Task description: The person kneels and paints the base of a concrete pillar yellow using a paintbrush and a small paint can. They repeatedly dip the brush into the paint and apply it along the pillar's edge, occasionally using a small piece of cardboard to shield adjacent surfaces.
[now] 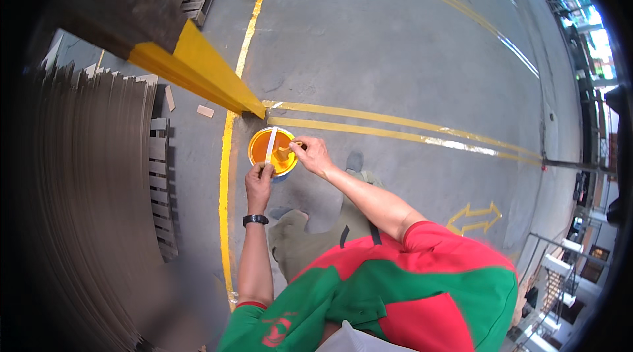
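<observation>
A round bucket of yellow paint [252,147], with a pale rim, is in front of me at the foot of the yellow post. Across its mouth runs a narrow white strip [271,141], which may be the bucket's handle. At the near rim, my left hand [258,185] is closed on the lower end of this strip. My right hand [312,155] comes in from the right and grips a paintbrush [292,148] by its handle. The brush head is over the bucket, its bristles coated in yellow; how deep they reach into the paint I cannot tell.
A yellow and dark post [204,75] leans in beyond the bucket. Stacked cardboard sheets [99,180] and a wooden pallet [159,167] stand to the left. Yellow lines [369,129] cross the grey floor. Small pale pieces [205,111] lie near the pallet.
</observation>
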